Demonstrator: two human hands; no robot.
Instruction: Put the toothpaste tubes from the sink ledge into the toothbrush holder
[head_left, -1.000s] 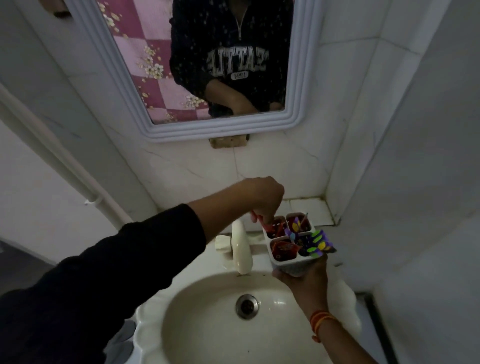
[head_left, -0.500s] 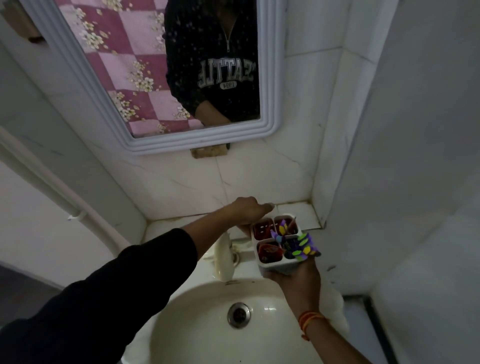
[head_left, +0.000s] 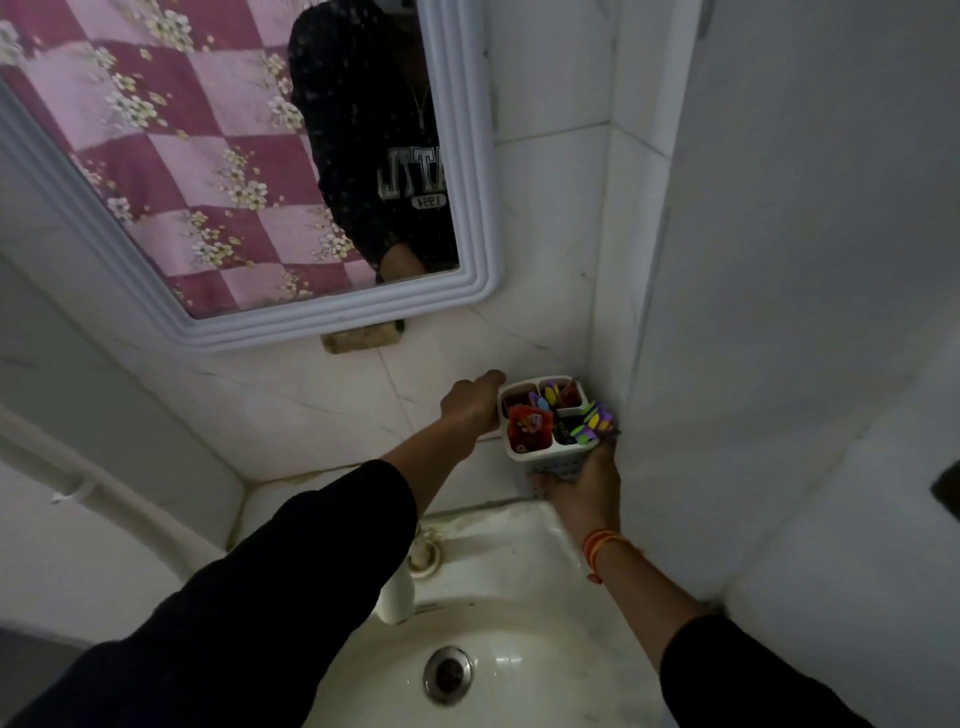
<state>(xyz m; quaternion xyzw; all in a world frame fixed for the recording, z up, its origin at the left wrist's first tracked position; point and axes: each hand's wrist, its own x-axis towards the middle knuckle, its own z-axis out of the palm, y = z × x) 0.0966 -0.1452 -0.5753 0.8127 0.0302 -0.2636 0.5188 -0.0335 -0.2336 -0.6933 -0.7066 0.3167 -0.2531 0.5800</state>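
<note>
Nearest the camera, 2 dark sleeves (head_left: 291, 587) reach forward over a white sink (head_left: 524, 691), whose metal drain (head_left: 448, 674) lies between the forearms. A pale tap (head_left: 397, 592) shows just beside the left sleeve, partly hidden by it. On the right wrist sits an orange thread band (head_left: 602, 545).

Beyond the basin, the right hand (head_left: 582, 483) is wrapped around the lower, perforated part of a white toothbrush holder (head_left: 545, 467), gripping it from the near side and from below. The left hand (head_left: 470, 402) is on the holder's left side, its fingers curled against the rim and wall; whether they pinch the rim or only rest on it cannot be told. The holder stands upright between the 2 hands, close in to the corner where the back wall (head_left: 311, 395) meets the right wall. Its base is hidden by the right hand, so whether it rests on the tiled sink ledge (head_left: 467, 457) or is held just above it cannot be told.

The holder's top is split into 4 compartments. A red toothpaste tube (head_left: 527, 423) stands in the near-left compartment, closest to the left hand. The near-right compartment, above the right hand, holds purple and yellow-green toothbrush heads (head_left: 595, 421). The 2 far compartments show dark reddish contents too small to name.

Farther off, above the left hand, a white-framed mirror (head_left: 467, 208) hangs on the tiled wall, showing a pink checked flowered cloth and a dark sweatshirt.
</note>
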